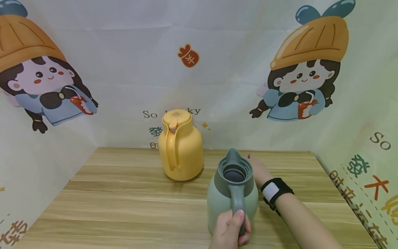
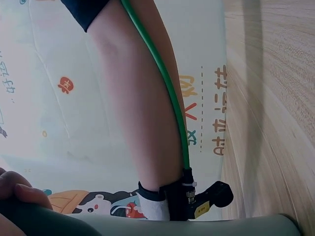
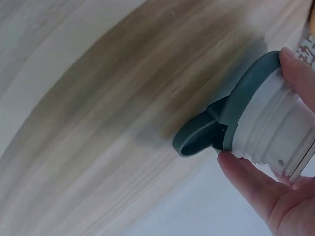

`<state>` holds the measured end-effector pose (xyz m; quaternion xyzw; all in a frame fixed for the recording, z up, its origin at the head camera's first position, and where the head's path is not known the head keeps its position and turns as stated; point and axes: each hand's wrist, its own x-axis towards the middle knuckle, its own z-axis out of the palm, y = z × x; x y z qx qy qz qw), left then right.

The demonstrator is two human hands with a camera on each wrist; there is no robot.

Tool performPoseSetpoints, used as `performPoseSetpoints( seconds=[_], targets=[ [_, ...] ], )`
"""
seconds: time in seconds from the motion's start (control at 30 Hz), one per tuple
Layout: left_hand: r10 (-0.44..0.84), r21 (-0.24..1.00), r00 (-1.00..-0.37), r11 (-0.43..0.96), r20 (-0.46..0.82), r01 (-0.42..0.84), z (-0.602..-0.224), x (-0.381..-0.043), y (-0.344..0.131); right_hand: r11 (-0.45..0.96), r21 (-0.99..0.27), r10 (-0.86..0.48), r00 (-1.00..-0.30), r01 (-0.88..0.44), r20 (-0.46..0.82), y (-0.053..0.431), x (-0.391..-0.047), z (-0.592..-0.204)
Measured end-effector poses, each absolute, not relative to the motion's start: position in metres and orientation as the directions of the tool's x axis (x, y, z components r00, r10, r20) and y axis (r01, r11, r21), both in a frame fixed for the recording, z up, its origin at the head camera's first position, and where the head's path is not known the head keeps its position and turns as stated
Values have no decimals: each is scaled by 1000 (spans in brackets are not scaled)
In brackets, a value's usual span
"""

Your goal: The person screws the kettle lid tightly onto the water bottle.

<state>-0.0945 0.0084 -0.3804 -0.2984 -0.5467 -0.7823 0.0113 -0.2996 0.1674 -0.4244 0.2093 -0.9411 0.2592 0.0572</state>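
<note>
A pale green thermos jug (image 1: 214,204) stands on the wooden table with its mouth (image 1: 234,174) uncovered and its spout toward the back wall. My left hand (image 1: 230,228) grips the jug's darker green handle (image 1: 237,197), thumb on top. Behind the jug, my right hand (image 1: 258,169) is partly hidden in the head view. In the right wrist view that hand holds a thermos lid (image 3: 256,98) tipped on its side just above or on the table; I cannot tell which. The lid has a dark green rim with a looped tab and a whitish threaded plug (image 3: 273,130).
A yellow thermos jug (image 1: 186,148) with its lid on stands at the back, left of the green one. Printed cloth walls (image 1: 130,69) enclose the table (image 1: 124,200) at the back and sides. A green cable (image 2: 170,88) runs along the right forearm to a wrist camera (image 2: 211,199).
</note>
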Motion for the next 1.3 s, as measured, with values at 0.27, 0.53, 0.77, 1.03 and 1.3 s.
performPoseSetpoints(
  seconds=[0.27,0.53,0.77,1.03,1.3],
  targets=[
    [311,846,-813,-389,493,364,-380,-94,9,762,-499,-310,-909,-412,279,184,-307,-418],
    [307,834,-800,-395,515,385,-381,-96,9,699,-607,-202,-919,-378,340,191,-300,-395],
    [302,834,-801,-388,516,391,-380,-96,9,622,-709,-100,-931,-333,350,194,-290,-383],
    [306,835,-799,-387,517,392,-381,-96,8,444,-831,-38,-933,-336,357,194,-272,-374],
    [297,819,-785,-392,544,419,-383,-97,9,295,-861,-12,-903,-413,429,194,-254,-361]
  ],
)
